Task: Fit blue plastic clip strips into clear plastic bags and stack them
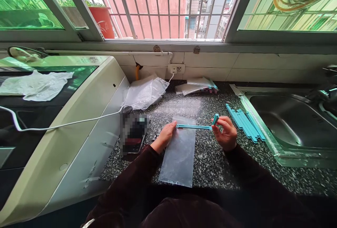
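Over a clear plastic bag lying flat on the counter, a slim teal plastic strip with a long slot runs level between both hands. My left hand pinches its left end. At the other end, the fingers of my right hand are closed on a teal piece that points up and looks foreshortened. I cannot tell whether this piece is joined to the strip. To the right, several similar teal strips lie side by side near the sink.
A phone-like dark object, partly blurred out, lies left of the bag. Behind are a pile of clear bags and some packed bags. A washing machine with a white cable stands left; a steel sink is right.
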A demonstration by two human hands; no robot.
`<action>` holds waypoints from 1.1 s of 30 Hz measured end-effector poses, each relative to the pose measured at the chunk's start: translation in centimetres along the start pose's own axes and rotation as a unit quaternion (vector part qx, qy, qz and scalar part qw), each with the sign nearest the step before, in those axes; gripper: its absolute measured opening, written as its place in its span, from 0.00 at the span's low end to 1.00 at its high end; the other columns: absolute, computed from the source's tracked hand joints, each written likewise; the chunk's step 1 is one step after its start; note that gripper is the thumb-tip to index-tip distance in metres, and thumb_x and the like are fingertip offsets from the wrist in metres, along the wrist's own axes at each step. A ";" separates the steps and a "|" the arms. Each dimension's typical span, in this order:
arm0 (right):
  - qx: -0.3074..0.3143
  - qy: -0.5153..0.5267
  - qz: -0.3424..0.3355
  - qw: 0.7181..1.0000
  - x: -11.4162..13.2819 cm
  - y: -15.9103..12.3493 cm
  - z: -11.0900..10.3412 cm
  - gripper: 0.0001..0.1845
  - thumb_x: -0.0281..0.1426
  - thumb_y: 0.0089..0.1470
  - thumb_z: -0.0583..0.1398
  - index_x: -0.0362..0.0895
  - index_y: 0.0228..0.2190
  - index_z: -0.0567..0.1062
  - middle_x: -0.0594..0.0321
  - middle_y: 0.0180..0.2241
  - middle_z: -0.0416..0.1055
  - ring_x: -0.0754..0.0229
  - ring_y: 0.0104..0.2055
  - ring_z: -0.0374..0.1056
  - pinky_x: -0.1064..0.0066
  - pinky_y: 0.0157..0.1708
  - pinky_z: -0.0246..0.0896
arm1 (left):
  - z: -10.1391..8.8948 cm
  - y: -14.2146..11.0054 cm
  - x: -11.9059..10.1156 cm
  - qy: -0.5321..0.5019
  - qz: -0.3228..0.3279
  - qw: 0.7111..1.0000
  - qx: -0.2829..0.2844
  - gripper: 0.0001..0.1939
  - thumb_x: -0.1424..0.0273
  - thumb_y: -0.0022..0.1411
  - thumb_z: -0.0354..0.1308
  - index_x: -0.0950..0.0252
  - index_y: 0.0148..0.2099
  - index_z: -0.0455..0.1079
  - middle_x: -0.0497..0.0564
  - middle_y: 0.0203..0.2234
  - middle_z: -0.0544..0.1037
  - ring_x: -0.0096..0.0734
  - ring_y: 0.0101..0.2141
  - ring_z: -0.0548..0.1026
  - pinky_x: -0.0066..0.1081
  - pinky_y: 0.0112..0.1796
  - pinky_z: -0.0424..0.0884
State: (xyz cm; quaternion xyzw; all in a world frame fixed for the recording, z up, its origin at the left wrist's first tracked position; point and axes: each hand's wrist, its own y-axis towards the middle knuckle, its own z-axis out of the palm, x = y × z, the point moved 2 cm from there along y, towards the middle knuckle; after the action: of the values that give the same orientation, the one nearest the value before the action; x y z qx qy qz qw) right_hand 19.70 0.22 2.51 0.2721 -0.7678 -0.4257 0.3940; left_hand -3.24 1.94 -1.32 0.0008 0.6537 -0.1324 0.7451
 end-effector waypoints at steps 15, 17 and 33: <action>-0.032 -0.032 0.015 0.999 -0.2 0.0 -0.4 0.06 0.25 0.50 0.58 0.45 0.33 0.70 0.60 0.33 0.73 0.57 0.34 0.68 0.63 0.32 0.66 | -0.4 -0.1 -0.7 0.002 0.023 0.999 -0.044 0.23 0.49 0.48 0.55 0.66 0.22 0.69 0.47 0.16 0.68 0.25 0.20 0.60 0.27 0.23 0.57; -0.038 -0.037 0.014 0.999 -0.2 0.0 -0.5 0.05 0.25 0.51 0.58 0.45 0.33 0.70 0.60 0.32 0.73 0.58 0.33 0.68 0.63 0.32 0.66 | -0.5 -0.1 -0.8 0.000 0.020 0.999 -0.045 0.23 0.49 0.47 0.55 0.66 0.21 0.68 0.47 0.16 0.68 0.25 0.20 0.60 0.27 0.23 0.58; -0.057 -0.039 0.060 0.996 -1.0 -0.5 -0.8 0.06 0.32 0.53 0.57 0.45 0.34 0.72 0.60 0.31 0.73 0.58 0.32 0.69 0.63 0.33 0.67 | -0.6 0.0 -0.7 -0.019 0.022 0.998 -0.064 0.23 0.49 0.46 0.56 0.66 0.22 0.69 0.46 0.16 0.67 0.23 0.19 0.58 0.27 0.22 0.55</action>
State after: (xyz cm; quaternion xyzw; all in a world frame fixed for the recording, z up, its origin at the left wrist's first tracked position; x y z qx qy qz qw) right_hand 20.94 0.41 1.96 0.1856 -0.7720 -0.4550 0.4031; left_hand -3.94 2.15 -0.71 -0.0349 0.6467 -0.0737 0.7584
